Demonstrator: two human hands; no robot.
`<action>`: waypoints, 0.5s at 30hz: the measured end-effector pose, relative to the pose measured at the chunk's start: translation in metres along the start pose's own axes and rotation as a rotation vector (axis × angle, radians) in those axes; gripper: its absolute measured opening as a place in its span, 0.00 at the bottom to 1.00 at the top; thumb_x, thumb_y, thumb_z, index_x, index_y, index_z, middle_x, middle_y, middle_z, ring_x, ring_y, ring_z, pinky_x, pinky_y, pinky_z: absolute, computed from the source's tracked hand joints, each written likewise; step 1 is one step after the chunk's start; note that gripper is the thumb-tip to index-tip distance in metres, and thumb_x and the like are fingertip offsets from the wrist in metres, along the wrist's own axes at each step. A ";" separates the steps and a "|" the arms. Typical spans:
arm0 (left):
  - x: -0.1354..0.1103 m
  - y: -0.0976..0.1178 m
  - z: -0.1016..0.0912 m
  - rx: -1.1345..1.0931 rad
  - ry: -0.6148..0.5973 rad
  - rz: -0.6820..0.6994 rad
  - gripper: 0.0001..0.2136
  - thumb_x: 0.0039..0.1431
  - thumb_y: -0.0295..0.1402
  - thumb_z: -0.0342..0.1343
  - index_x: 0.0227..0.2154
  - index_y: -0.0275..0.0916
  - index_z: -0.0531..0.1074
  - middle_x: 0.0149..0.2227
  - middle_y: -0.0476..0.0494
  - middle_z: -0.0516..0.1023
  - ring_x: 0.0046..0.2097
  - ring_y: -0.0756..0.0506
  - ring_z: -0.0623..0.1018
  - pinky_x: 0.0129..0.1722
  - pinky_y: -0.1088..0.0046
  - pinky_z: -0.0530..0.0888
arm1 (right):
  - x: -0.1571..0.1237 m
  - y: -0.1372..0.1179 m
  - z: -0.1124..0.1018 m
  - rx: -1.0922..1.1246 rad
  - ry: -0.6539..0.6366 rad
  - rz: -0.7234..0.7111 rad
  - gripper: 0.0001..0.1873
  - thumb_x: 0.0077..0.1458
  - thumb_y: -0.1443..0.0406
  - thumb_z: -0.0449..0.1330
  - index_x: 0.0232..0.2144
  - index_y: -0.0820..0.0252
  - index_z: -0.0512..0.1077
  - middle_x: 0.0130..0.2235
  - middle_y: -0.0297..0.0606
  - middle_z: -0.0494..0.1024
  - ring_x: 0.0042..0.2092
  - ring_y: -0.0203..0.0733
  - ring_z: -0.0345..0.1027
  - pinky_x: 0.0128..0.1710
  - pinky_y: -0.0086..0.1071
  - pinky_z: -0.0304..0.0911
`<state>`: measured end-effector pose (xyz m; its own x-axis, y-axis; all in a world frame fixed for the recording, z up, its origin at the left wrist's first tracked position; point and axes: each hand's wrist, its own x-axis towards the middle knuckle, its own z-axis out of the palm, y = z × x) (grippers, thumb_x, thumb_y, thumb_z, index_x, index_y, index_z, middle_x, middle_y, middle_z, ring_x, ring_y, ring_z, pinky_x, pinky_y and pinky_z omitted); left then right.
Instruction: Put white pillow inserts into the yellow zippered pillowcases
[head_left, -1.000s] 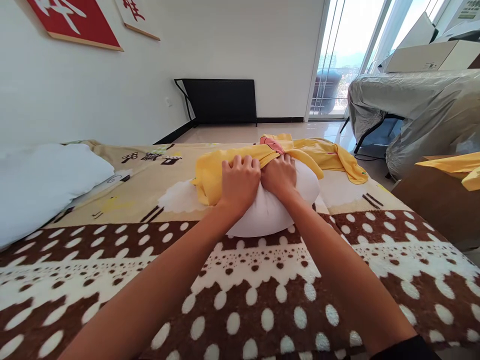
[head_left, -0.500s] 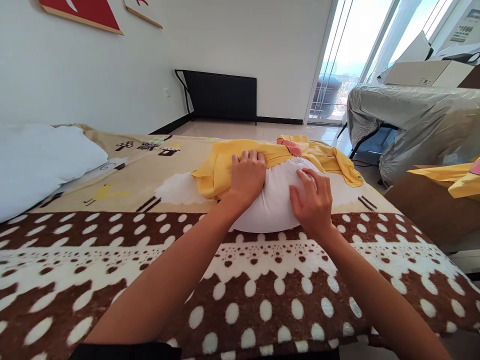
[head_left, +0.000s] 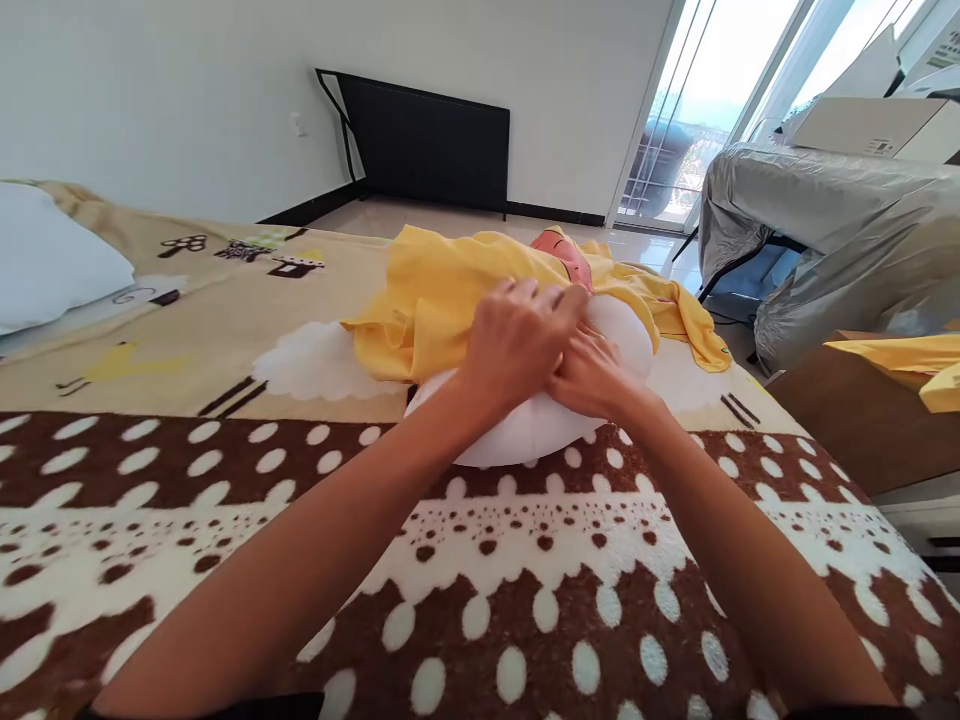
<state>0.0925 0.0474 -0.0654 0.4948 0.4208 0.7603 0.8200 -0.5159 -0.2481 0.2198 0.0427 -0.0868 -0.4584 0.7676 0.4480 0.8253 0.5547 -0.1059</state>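
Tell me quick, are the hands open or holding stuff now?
Left hand: curled at the yellow cloth; can't tell if it's gripping.
Right hand: against the white pillow; fingertips hidden, can't tell open or closed.

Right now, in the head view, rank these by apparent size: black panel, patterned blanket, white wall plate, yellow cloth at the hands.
1. patterned blanket
2. yellow cloth
3. black panel
4. white wall plate

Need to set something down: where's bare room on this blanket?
Free: the dotted stretch between your forearms, and the beige between the left pillow and yellow cloth. Crowded: the white cushion, with that cloth, left hand and right hand.
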 end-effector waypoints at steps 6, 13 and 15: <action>-0.019 0.019 -0.003 0.104 0.117 0.302 0.11 0.61 0.22 0.44 0.30 0.35 0.70 0.27 0.43 0.73 0.32 0.45 0.72 0.31 0.67 0.65 | -0.011 0.026 0.034 -0.027 0.316 0.167 0.15 0.57 0.63 0.48 0.42 0.63 0.70 0.45 0.49 0.74 0.50 0.51 0.63 0.54 0.45 0.56; -0.045 0.009 -0.022 -0.071 0.099 0.166 0.09 0.59 0.24 0.46 0.34 0.40 0.71 0.33 0.42 0.74 0.37 0.43 0.72 0.38 0.64 0.68 | -0.048 0.110 0.031 0.377 0.712 0.632 0.19 0.56 0.54 0.46 0.37 0.61 0.68 0.40 0.45 0.73 0.45 0.48 0.64 0.46 0.43 0.58; -0.044 0.007 -0.019 -0.172 0.036 0.066 0.09 0.60 0.25 0.45 0.38 0.39 0.70 0.34 0.41 0.75 0.37 0.43 0.72 0.38 0.65 0.69 | -0.056 0.130 0.028 0.505 0.785 0.728 0.20 0.56 0.53 0.45 0.33 0.61 0.68 0.37 0.42 0.73 0.42 0.46 0.64 0.44 0.41 0.58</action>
<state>0.0716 0.0113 -0.0894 0.5326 0.3566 0.7676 0.7232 -0.6628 -0.1939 0.3437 0.0808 -0.1504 0.5393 0.6454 0.5410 0.5033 0.2680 -0.8215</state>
